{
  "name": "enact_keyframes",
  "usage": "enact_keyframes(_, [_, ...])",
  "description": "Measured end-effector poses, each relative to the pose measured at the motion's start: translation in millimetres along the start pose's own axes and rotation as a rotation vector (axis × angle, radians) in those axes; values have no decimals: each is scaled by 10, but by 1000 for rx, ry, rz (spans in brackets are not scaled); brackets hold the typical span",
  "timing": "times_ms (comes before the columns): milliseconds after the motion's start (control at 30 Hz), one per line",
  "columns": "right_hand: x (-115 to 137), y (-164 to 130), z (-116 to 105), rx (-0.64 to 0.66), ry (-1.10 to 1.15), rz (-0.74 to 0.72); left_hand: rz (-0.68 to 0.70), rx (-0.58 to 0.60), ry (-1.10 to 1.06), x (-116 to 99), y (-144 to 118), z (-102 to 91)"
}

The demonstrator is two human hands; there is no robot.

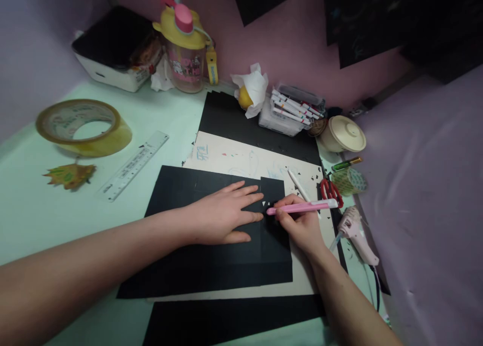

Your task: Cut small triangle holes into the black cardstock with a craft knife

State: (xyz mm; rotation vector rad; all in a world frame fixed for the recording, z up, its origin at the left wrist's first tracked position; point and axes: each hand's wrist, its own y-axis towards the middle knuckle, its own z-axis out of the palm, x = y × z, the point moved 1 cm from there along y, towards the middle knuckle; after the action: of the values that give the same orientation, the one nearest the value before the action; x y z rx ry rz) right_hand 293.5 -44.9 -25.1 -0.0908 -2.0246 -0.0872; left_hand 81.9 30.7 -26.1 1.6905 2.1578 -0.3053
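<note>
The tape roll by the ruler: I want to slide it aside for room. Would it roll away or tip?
The tape roll lies flat on the table, so it will probably slide, not roll. It looks wide and low, so tipping seems unlikely. Stood on edge, it would likely roll.

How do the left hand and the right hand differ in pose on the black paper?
The left hand lies flat, fingers spread, pressing the black paper; the right hand is curled around a pink craft knife. The left hand holds nothing; the right hand grips the tool, tip at the paper. Both rest on the same sheet.
</note>
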Motion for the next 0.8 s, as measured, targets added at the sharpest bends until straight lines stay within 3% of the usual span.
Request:
enact_keyframes(533, [50, 35, 26, -76, -30, -23, -1, -25, -13, 3, -10, 14])
enact_keyframes(800, [32, 8, 0, -37, -32, -39, 11, -23, 4, -5, -16, -3])
